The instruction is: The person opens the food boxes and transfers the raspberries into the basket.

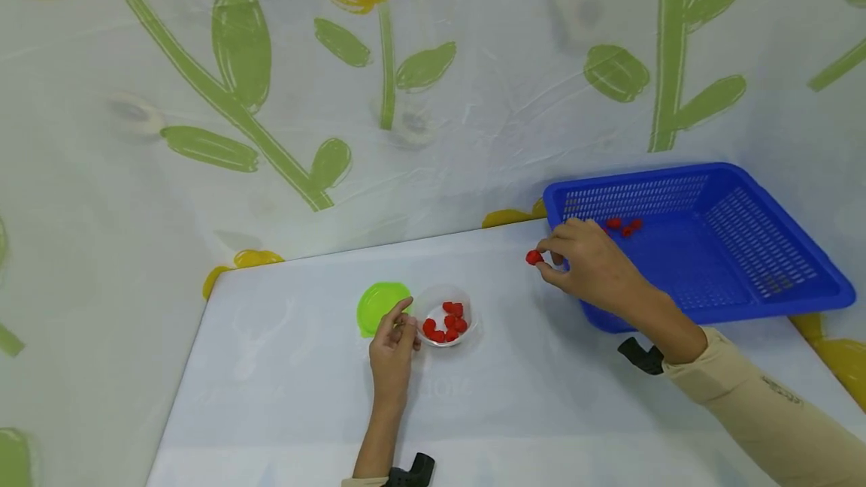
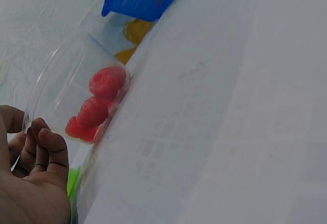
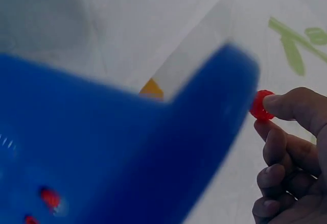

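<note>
My right hand (image 1: 591, 265) pinches a red raspberry (image 1: 534, 257) between thumb and fingertip, beside the left rim of the blue basket (image 1: 676, 316). In the right wrist view the same raspberry (image 3: 261, 105) shows a hollow end. Several more raspberries (image 1: 628, 231) lie inside the basket at its left end. My left hand (image 1: 392, 352) holds the rim of a clear round plastic tub (image 1: 443, 293) that stands on the table. Several raspberries (image 2: 93, 112) sit on the tub's bottom. Just left of the tub lies a bright green lid (image 1: 380, 307), partly behind my left fingers.
A white-covered table (image 1: 284, 382) carries everything. Behind it hangs a pale sheet (image 1: 487, 96) printed with green stems and yellow flowers. The basket takes up the table's back right, its rim raised. Each wrist wears a black strap mount (image 1: 641, 355).
</note>
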Tool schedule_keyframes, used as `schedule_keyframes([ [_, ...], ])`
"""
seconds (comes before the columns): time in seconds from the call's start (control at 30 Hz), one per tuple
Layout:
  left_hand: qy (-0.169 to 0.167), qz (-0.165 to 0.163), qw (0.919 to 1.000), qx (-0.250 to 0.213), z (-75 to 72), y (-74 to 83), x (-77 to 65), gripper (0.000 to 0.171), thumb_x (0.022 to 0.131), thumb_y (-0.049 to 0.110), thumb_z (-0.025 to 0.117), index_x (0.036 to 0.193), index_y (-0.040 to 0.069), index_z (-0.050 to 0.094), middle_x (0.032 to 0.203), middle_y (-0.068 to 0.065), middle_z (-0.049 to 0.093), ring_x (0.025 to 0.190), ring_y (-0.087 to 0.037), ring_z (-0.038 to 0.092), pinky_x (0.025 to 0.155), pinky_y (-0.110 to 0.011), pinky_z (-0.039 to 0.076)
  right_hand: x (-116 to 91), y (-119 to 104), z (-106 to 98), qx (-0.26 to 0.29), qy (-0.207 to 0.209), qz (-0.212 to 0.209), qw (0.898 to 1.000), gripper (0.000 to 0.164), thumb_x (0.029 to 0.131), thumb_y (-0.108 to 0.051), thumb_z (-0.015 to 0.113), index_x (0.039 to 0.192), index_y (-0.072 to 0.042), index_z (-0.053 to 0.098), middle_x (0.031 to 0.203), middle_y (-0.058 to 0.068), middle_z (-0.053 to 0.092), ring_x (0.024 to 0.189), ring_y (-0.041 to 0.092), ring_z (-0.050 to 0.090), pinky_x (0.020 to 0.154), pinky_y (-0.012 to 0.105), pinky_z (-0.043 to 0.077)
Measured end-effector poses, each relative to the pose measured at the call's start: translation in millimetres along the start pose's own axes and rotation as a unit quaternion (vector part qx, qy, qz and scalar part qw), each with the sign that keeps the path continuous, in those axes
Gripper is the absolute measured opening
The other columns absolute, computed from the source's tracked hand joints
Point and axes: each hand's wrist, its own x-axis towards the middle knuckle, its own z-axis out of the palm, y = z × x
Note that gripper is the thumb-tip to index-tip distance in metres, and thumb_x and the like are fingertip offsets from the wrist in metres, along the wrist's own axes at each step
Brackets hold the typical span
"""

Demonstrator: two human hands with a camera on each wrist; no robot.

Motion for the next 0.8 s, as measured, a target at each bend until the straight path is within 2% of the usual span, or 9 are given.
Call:
schedule_keyframes([
  [0.17,-0.005,0.006,0.9999,-0.013,-2.1,-6.6,0.8,0.034,0.092,0.015,0.056,0.126,0.01,0.054,0.092,-0.013,0.052,0.069,-0.036,0.053,0.062,-0.031,0.053,-5,16,-10,-0.004,0.004,0.017,1.0,0.015,0.068,-0.013,0.077,0.08,-0.007,0.069,0.068,-0.002,0.052,0.068,0.017,0.044,0.064,0.034,0.035],
  [0.4,0.005,-0.007,0.9999,-0.006,-1.3,-28.1,3.8,0.033,0.091,0.026,0.057,0.124,0.022,0.056,0.092,-0.006,0.052,0.067,-0.024,0.054,0.062,-0.028,0.053,-9,39,-23,-0.026,0.003,0.03,0.999,0.014,0.066,-0.013,0.078,0.076,-0.008,0.069,0.068,-0.001,0.055,0.065,0.016,0.046,0.063,0.035,0.036],
  [0.67,0.008,-0.001,1.0,-0.002,-0.9,-28.4,3.9,0.033,0.091,0.025,0.057,0.125,0.021,0.056,0.093,-0.009,0.052,0.067,-0.025,0.054,0.061,-0.026,0.052,-10,59,-41,-0.044,-0.005,0.042,0.998,0.015,0.065,-0.01,0.078,0.076,-0.005,0.069,0.066,0.002,0.055,0.063,0.019,0.047,0.059,0.034,0.037],
  [0.8,0.007,-0.002,1.0,0.001,-0.1,-27.2,3.0,0.034,0.091,0.027,0.057,0.125,0.021,0.056,0.093,-0.009,0.052,0.067,-0.025,0.054,0.061,-0.024,0.052,-11,70,-49,-0.054,-0.025,0.06,0.996,0.018,0.067,-0.013,0.078,0.081,-0.003,0.072,0.07,0.004,0.058,0.067,0.022,0.049,0.062,0.037,0.038],
])
